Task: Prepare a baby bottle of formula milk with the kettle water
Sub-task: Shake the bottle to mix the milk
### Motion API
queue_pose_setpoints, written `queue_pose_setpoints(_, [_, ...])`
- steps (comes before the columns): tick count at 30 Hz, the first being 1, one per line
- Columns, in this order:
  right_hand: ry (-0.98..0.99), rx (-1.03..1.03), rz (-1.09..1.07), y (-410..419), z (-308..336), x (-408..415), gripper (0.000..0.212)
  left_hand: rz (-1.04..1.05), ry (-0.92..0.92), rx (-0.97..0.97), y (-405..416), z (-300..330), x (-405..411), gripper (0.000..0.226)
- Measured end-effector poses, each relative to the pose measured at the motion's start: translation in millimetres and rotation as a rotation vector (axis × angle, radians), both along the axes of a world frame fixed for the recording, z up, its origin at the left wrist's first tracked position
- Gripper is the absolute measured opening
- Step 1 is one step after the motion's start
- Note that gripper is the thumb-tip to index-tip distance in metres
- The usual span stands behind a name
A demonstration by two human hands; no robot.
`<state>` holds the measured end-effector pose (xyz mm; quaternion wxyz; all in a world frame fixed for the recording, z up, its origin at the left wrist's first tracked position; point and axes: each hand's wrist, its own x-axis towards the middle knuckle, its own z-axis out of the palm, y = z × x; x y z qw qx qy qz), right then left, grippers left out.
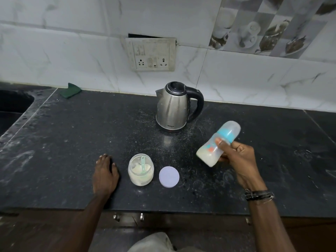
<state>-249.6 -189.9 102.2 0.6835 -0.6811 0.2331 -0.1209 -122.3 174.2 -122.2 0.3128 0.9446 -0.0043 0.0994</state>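
Where the dark speckled stone worktop meets its left edge, a black sink is cut in, and a folded green cloth lies at the back edge against the white marbled wall tiles. Nearer the front edge, the left hand rests palm down on the stone, fingers spread and flat, holding nothing. Just beside it to the right stands an open clear glass jar of pale formula powder, with a light green plastic scoop standing in the powder. A round lilac lid lies flat just right of the jar, apart from it. Behind these, toward the back edge, a brushed steel electric kettle with a black lid and handle sits upright, its handle to the right; above it a grimy white socket plate is set in the wall. Toward the right, the right hand, a dark beaded bracelet at its wrist, is wrapped closed around a clear plastic baby bottle with a blue collar and a frosted cap, held above the worktop and tilted with the cap up and to the right. Milky liquid fills its lower end.
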Motion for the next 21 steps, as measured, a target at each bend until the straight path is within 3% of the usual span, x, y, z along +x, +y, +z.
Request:
queue_pose_setpoints(5, [0.051,-0.035,0.156,3.1,2.4,-2.6,0.033,0.001,-0.022,-0.004,-0.7,1.5,-0.1,0.03])
queue_pose_setpoints(8, [0.008,0.0,-0.04,4.5,0.6,1.6,0.026,0.001,-0.015,-0.005,-1.6,1.5,-1.7,0.028])
queue_pose_setpoints(13, [0.037,-0.078,0.105,9.5,-4.1,-0.4,0.018,-0.001,-0.037,0.001,-2.1,3.9,-1.2,0.028])
queue_pose_setpoints(16, [-0.017,0.004,-0.071,8.0,-1.0,4.0,0.019,-0.004,-0.032,0.003,-3.4,4.3,-2.4,0.027])
queue_pose_setpoints(21, [-0.006,-0.053,0.187,12.4,-4.1,-1.8,0.033,-0.001,-0.032,0.005,-1.9,4.2,-1.7,0.028])
